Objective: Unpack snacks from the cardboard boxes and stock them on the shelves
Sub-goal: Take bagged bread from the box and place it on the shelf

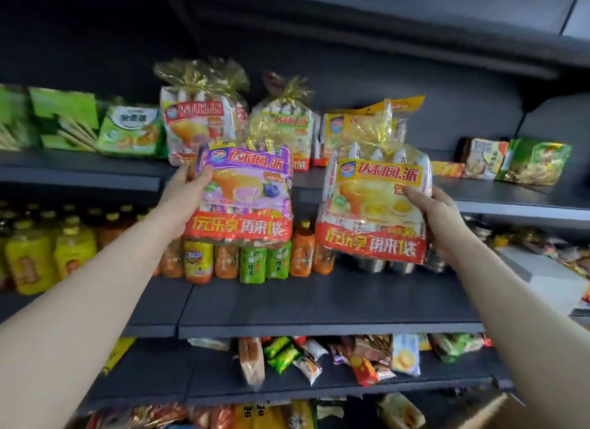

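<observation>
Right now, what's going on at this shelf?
A person is stocking pie snack bags. The left hand grips a purple bag and the right hand grips a yellow bag, both held up in front of the upper shelf, where similar gold-tied bags already stand. Neither held bag is on the shelf yet. Bottled drinks fill the shelf below.

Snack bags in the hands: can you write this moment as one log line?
left hand: holds purple snack bag | right hand: holds yellow snack bag | both raised before upper shelf
</observation>
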Tool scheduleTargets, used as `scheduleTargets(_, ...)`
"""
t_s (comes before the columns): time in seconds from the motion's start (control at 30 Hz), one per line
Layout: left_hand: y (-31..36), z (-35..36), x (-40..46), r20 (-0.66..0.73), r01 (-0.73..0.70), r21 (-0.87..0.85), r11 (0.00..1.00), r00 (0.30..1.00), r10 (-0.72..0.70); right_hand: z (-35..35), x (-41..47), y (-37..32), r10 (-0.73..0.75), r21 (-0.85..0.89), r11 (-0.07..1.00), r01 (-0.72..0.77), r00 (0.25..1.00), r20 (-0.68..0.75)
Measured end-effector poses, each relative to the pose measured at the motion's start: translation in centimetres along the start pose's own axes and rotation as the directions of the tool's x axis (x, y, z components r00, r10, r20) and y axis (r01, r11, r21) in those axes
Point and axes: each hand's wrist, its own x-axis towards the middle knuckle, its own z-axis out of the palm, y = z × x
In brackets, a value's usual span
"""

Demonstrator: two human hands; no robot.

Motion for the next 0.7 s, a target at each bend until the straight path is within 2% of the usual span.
scheduleTargets(0.13, 1.1, -3.5, 2.3, -0.049, -0.034, -0.021, 0.999, 0.998, 0.033, 4.3, 2.6, -1.0, -0.039, 0.044, 0.998, 0.038, 0.999, 0.012)
scheduleTargets(0.4, 2.7, -8.7, 5.2, -0.170, -0.103, 0.006, 0.995, 0.980, 0.103, 12.0, 8.7, -3.5, -0.133, -0.006, 0.991, 0.133, 0.990, 0.046)
scheduleTargets(0.53, 4.2, -7.0, 7.0, -0.155, -0.154, 0.090, 0.984, 0.974, 0.167, 12.4, 11.2, -3.9, -0.137, -0.033, 0.990, 0.137, 0.990, 0.025)
scheduleTargets(0.7, 6.3, 0.0, 10.1, -0.130, -0.247, 0.247, 0.937, 0.950, 0.284, 8.9, 13.6, -4.5, -0.157, -0.173, 0.974, 0.147, 0.987, -0.045)
